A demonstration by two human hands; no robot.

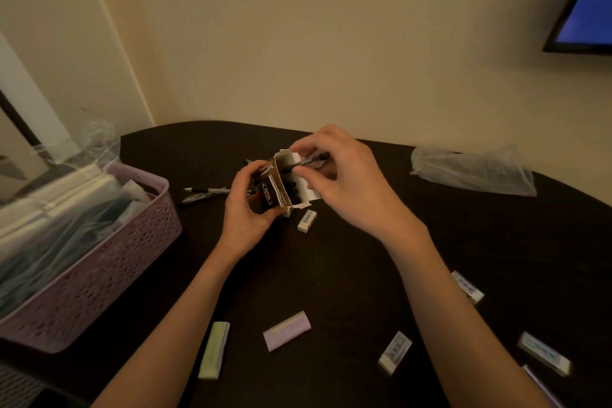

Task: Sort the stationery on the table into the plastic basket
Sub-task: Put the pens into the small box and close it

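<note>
My left hand [246, 205] grips a small brown pen box [276, 185], open at the top, with several dark pen ends showing inside. A pen [309, 161] is pinched in my right hand [341, 175], its tip at the box mouth. Loose pens [207, 194] lie on the dark table [331, 275] left of the box. A white eraser [307, 220] sits just below the box. More erasers [394, 352] [467, 286] [543, 353] and pastel packs [286, 330] [214, 349] are scattered near me. The pink plastic basket [109, 262] stands at the left, filled with wrapped stationery.
A crumpled clear plastic bag [473, 172] lies at the table's far right. Clear wrapping [86, 146] sticks up behind the basket. A beige wall runs behind the table, and a dark-framed screen [586, 0] hangs at the upper right.
</note>
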